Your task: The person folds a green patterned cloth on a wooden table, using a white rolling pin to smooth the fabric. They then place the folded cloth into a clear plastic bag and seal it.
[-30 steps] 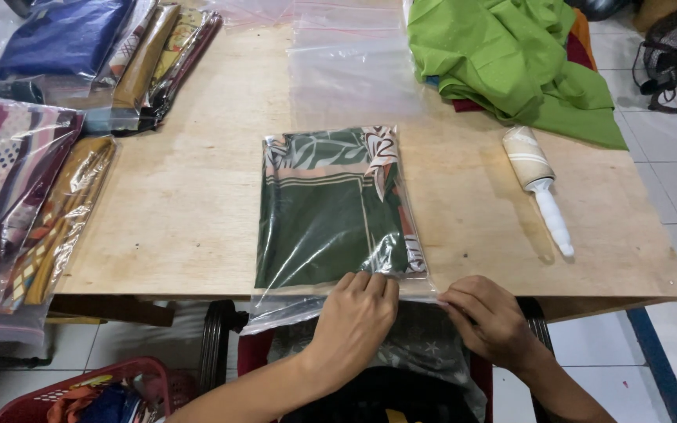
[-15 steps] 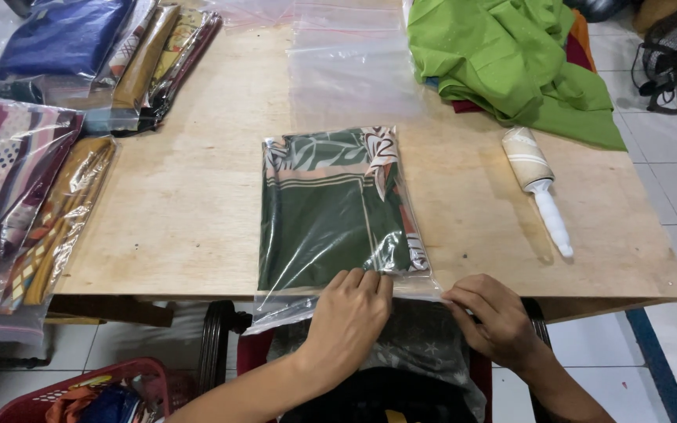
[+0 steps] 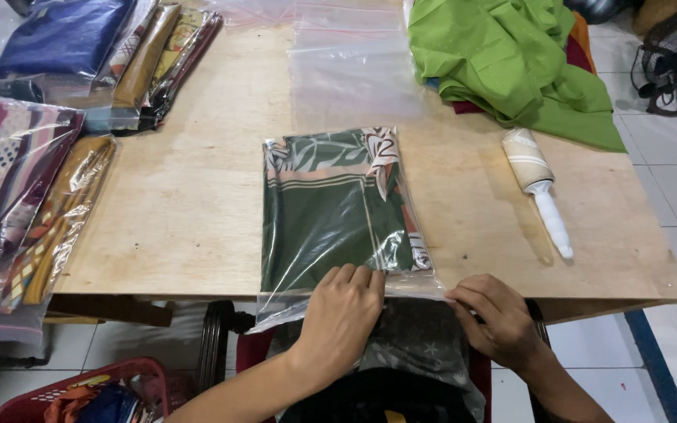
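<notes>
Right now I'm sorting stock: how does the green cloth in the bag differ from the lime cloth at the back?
The bagged cloth is dark green, patterned, folded flat inside plastic. The lime cloth is plain, loose, crumpled and unbagged. Both lie on the table.

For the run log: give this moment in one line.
left hand: pressing bag mouth | right hand: pinching bag edge | clear bag: holds folded green cloth, on table

A large table with a pale plywood top (image 3: 182, 204) fills most of the view, and its near edge shows a dark frame under it. The floor of white square tiles (image 3: 671, 196) is seen on the right, with a blue stripe (image 3: 656, 368) crossing it near the table corner. A red plastic basket (image 3: 80, 388) stands on the floor at the lower left. The light is soft and even.
</notes>
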